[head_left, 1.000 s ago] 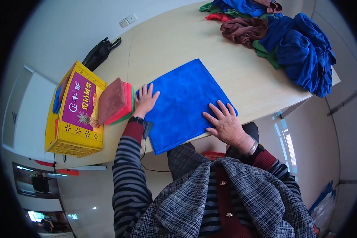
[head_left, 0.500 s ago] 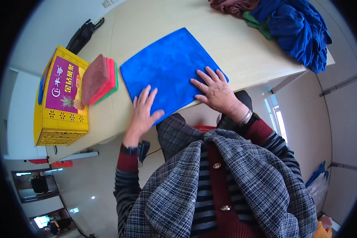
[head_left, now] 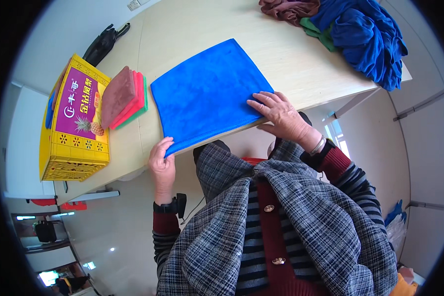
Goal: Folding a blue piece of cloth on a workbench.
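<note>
Now left hand (head_left: 162, 159) pinches, half-spread right hand (head_left: 285, 118) touches blue cloth (head_left: 207, 89).

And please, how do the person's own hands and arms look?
The sleeves are striped grey and black, with dark red cuffs. The bare left hand has a black wristband with a small black box; the bare right hand, a silver bangle.

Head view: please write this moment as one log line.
blue cloth: on table; left hand: at near-left corner; right hand: at near-right corner
</note>
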`<state>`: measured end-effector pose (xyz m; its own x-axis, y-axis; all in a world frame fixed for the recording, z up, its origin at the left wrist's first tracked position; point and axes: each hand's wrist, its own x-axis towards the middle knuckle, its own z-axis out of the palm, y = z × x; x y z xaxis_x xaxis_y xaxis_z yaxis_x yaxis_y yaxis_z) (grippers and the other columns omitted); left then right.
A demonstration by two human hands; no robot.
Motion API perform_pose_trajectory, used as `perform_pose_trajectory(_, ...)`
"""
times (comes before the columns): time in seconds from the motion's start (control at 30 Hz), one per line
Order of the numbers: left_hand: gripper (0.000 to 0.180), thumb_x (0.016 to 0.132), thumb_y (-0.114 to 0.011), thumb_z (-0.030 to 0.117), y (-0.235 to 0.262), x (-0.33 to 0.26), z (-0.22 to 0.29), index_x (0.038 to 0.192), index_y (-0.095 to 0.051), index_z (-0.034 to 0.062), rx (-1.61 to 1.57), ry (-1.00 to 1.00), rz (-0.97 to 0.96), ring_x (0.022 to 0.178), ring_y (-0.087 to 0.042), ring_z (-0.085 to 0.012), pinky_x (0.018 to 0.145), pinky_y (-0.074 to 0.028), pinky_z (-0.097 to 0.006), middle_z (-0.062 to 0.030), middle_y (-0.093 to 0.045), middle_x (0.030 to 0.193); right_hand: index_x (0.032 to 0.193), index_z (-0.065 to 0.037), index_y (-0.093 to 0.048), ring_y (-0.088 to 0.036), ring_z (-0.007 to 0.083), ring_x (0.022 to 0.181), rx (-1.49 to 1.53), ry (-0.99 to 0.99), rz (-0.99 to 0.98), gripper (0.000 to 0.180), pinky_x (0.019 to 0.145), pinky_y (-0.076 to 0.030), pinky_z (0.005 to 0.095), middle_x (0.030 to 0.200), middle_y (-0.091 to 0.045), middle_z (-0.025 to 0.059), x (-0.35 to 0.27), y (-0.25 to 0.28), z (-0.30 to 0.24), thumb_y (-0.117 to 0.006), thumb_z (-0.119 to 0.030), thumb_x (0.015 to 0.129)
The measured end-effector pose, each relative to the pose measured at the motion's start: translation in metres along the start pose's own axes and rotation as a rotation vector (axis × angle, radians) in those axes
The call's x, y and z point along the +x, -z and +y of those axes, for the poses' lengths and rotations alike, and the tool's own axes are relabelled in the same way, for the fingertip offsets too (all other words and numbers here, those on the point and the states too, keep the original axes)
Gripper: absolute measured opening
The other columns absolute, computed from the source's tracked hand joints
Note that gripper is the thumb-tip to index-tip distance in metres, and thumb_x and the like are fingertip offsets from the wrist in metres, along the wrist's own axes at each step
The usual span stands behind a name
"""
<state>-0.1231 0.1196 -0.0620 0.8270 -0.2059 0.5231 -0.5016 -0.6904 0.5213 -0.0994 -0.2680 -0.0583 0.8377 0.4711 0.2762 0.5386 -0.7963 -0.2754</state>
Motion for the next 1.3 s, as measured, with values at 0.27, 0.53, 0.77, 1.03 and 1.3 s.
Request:
perform_pose_trajectory(0.27, 0.02, 0.089, -0.057, -0.011, 0.01, -0.005, 0.009, 0.106, -0.062, -0.0021, -0.209, 0.074, -0.057, 0.103, -0.068, -0.0232, 0.092, -0.051, -0.032, -0.0145, -0.071, 0.11, 0.113, -0.007, -0.069, -0.064, 0.0299, 0.113, 0.128, 0.106, 0.212, 0.03, 0.096, -0.052, 0.0392, 0.118, -0.069, 0.0105, -0.01, 0.011, 0.032, -0.075, -0.011, 0.084)
perform_pose_trajectory(0.53, 0.018, 0.091, -0.067, 0.005, 0.041, -0.017, 0.014, 0.109, -0.065, 0.0002, -0.257, 0.385, -0.291, 0.085, -0.063, -0.0122, 0.081, -0.051, -0.028, -0.0034, -0.07, 0.094, 0.106, -0.002, -0.07, -0.069, 0.0236, 0.086, 0.46, -0.06, -0.186, 0.019, 0.08, -0.055, 0.0334, 0.094, -0.072, 0.0125, 0.011, 0.079, 0.036, -0.071, -0.011, 0.089)
perform_pose_trajectory(0.77, 0.02, 0.095, -0.068, 0.012, 0.0, 0.067, -0.058, 0.109, -0.067, -0.0014, -0.665, 0.532, 0.081, 0.084, -0.059, -0.0067, 0.079, -0.049, -0.026, -0.0002, -0.067, 0.095, 0.104, 0.0, -0.068, -0.062, 0.0169, 0.079, 0.447, -0.076, -0.195, 0.024, 0.077, -0.052, 0.0334, 0.088, -0.07, 0.0118, 0.125, 0.061, 0.086, -0.067, -0.019, 0.091)
perform_pose_trajectory(1.03, 0.017, 0.095, -0.067, 0.012, -0.049, 0.11, -0.119, 0.101, -0.066, -0.004, -0.443, 0.567, 0.129, 0.073, -0.054, -0.0067, 0.069, -0.048, -0.027, 0.0011, -0.065, 0.085, 0.104, -0.004, -0.073, -0.07, 0.03, 0.087, 0.39, -0.352, -0.061, 0.032, 0.082, -0.055, 0.0372, 0.094, -0.073, 0.0175, 0.184, -0.02, 0.12, -0.073, -0.028, 0.081)
perform_pose_trajectory(1.3, 0.013, 0.096, -0.066, 0.011, -0.051, 0.111, -0.134, 0.102, -0.066, -0.0011, -0.362, 0.589, 0.135, 0.081, -0.057, -0.0069, 0.075, -0.049, -0.026, 0.0, -0.067, 0.09, 0.104, -0.005, -0.074, -0.071, 0.0313, 0.09, 0.417, -0.449, 0.118, 0.033, 0.085, -0.055, 0.0373, 0.095, -0.074, 0.0176, 0.195, -0.036, 0.118, -0.072, -0.03, 0.082)
